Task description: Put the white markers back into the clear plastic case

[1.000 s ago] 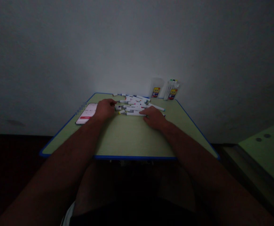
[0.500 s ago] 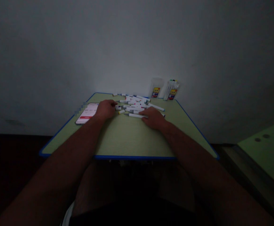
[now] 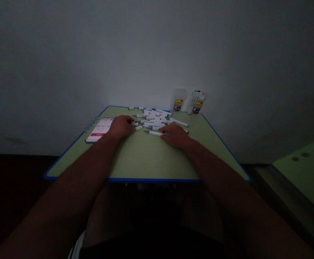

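Note:
A loose pile of white markers point(image 3: 155, 116) with coloured ends lies on the far half of the table. My right hand point(image 3: 176, 135) is closed round an uncapped marker point(image 3: 154, 133) at the near side of the pile, its grey tip pointing left. My left hand point(image 3: 121, 126) rests at the pile's left edge, fingers curled together at a white marker cap point(image 3: 135, 124). Its fingertips are partly hidden and dark. Just right of that hand lies a yellow-ended cap point(image 3: 139, 128), touched by neither hand.
A phone point(image 3: 100, 130) with a lit screen lies left of my left hand. Two clear plastic cases stand at the back by the wall: one case point(image 3: 178, 100), and another case point(image 3: 196, 102) with a few markers inside. The table point(image 3: 154, 162) has a blue edge.
The marker in my right hand has shifted slightly to the right. My left hand has stayed almost in place.

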The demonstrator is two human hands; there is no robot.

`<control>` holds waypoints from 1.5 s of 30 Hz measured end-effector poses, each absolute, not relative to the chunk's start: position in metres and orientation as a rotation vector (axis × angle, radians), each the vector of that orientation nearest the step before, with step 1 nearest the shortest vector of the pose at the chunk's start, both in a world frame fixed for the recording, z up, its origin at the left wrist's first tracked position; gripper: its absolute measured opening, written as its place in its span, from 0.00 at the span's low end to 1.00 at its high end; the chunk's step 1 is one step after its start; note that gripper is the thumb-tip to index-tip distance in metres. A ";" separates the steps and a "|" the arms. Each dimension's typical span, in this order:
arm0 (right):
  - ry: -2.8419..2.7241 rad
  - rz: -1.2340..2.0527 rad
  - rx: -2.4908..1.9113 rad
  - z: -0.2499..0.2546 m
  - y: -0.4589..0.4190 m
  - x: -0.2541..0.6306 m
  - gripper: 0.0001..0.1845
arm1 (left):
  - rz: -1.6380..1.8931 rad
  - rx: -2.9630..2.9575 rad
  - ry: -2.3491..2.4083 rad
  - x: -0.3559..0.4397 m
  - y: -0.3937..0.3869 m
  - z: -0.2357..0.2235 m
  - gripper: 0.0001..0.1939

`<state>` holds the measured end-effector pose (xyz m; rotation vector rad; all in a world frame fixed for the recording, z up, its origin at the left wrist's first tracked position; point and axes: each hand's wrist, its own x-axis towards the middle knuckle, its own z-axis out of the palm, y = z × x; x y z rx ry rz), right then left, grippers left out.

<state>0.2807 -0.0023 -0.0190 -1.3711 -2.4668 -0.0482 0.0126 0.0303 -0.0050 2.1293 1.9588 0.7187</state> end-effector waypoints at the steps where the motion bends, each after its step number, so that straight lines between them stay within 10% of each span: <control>1: -2.478 -0.047 -1.377 -0.019 -0.002 0.281 0.19 | 0.690 2.143 1.959 0.013 0.031 -0.005 0.21; 26: -2.393 0.015 -1.398 -0.018 -0.003 0.286 0.20 | 0.600 2.214 2.024 0.011 0.036 -0.013 0.14; 45: -2.086 0.195 -1.456 -0.014 0.002 0.290 0.18 | 1.202 2.167 1.710 0.025 0.020 -0.007 0.09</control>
